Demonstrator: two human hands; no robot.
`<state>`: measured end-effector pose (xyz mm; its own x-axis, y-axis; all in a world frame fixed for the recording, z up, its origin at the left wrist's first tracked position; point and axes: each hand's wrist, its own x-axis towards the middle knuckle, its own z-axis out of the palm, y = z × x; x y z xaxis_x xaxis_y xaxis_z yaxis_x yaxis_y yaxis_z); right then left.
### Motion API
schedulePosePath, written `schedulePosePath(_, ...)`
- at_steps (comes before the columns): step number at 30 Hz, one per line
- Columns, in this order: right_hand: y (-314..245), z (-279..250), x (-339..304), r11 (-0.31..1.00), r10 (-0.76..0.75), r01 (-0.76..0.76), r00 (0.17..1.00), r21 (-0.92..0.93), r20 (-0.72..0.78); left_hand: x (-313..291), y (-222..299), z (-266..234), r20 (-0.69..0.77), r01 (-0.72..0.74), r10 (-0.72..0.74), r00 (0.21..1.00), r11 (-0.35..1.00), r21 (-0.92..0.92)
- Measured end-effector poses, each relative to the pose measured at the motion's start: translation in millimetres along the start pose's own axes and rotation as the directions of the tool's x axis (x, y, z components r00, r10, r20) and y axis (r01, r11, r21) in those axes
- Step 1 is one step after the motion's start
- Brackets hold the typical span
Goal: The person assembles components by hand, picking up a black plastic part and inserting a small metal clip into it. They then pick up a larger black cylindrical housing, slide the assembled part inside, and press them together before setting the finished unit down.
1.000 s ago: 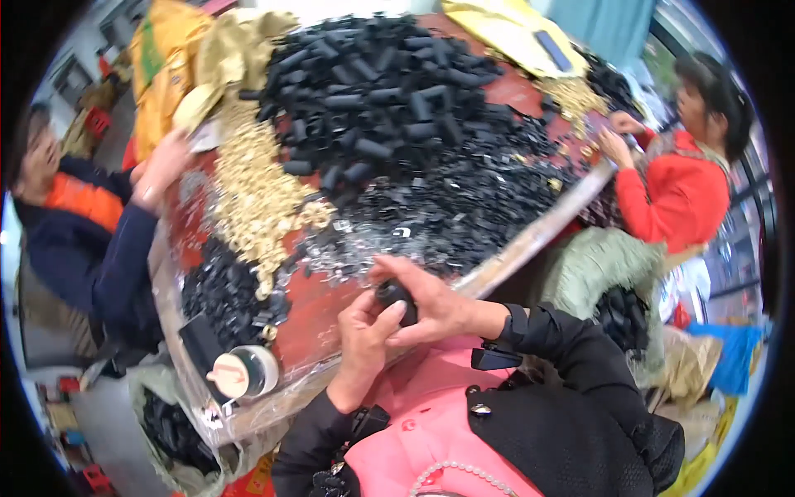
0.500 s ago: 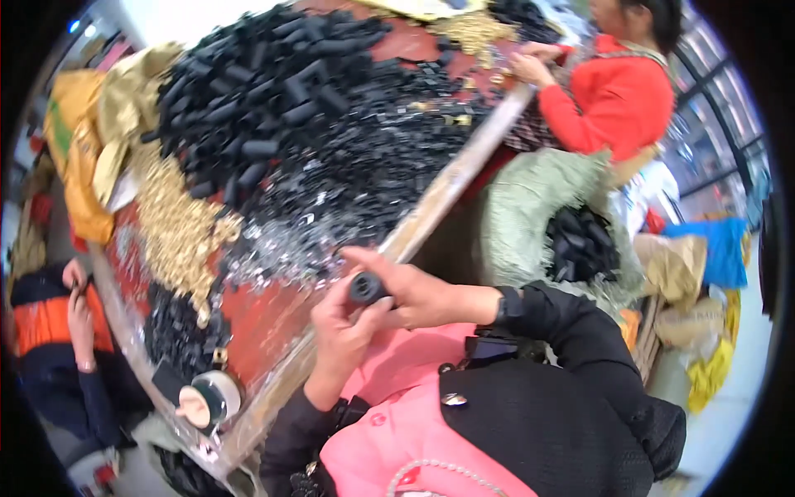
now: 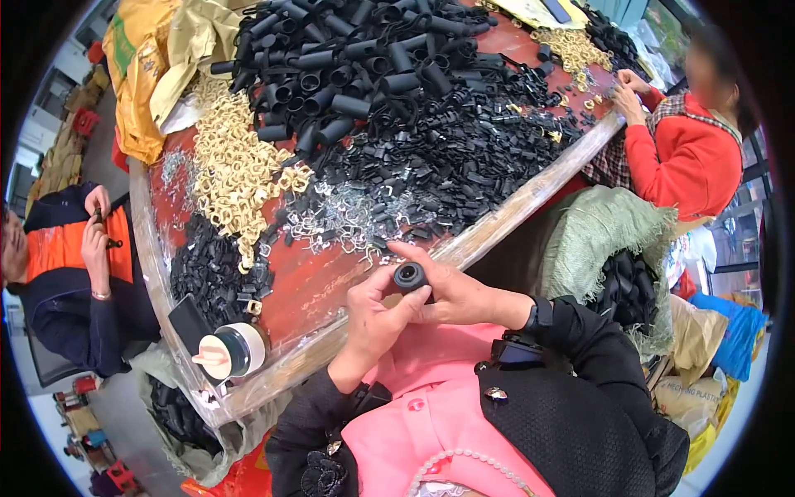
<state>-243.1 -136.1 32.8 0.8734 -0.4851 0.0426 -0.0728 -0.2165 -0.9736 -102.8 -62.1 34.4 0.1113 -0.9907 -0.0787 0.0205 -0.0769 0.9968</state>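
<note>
Black plastic, by the look of it: a short tube piece (image 3: pixel 409 276) with a round open bore facing the camera is held just over the near edge of the red tabletop (image 3: pixel 327 282), between both hands. Left hand (image 3: pixel 374 311) pinches it from below and the side, thumb lying along its lower rim; right hand (image 3: pixel 451 290) closes round it from above and behind, forefinger curled over the top. Judged from its size and from the heap of like tubes (image 3: pixel 356 58) at the far side, the piece is light, rigid and smooth-walled, so it may slip under a loose pinch; it does not appear fragile. Best hold is across the outer wall, on opposite sides, leaving the bore free. Small bright metal clips (image 3: pixel 344 219) and a pile of pale yellow rings (image 3: pixel 236 178) lie just beyond the hands. Compared with half a second ago, the piece and both hands keep the same grip at the same edge; the view has swung, bringing the seated person in the orange vest (image 3: pixel 58 248) on the left fully into view.
</note>
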Motion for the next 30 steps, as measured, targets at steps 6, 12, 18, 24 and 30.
schedulePosePath(6, 8.0, 4.9, 16.9, 0.984, 0.128, -0.136, 0.989, 0.112, 0.068, 2.2, 1.3, -11.8, -0.023, 0.147, -0.161, 0.987, 0.943, -0.297)
schedulePosePath(12, 21.4, 14.8, 34.0, 0.972, 0.127, -0.154, 0.980, 0.179, 0.151, 3.2, -7.4, -34.2, 0.023, 0.259, -0.269, 0.963, 0.896, -0.360)
schedulePosePath(18, 20.8, 18.2, 47.3, 0.936, 0.152, -0.209, 0.966, 0.283, 0.211, 3.0, -9.3, -42.1, -0.020, 0.297, -0.341, 0.940, 0.844, -0.446)
schedulePosePath(24, 24.0, 22.3, 51.2, 0.965, 0.127, -0.170, 0.970, 0.201, 0.207, -1.4, -17.0, -49.1, -0.015, 0.326, -0.378, 0.926, 0.817, -0.476)
schedulePosePath(30, 15.1, 18.2, 54.4, 0.979, 0.114, -0.144, 0.974, 0.147, 0.198, -2.9, -22.5, -44.7, -0.103, 0.180, -0.239, 0.966, 0.901, -0.395)
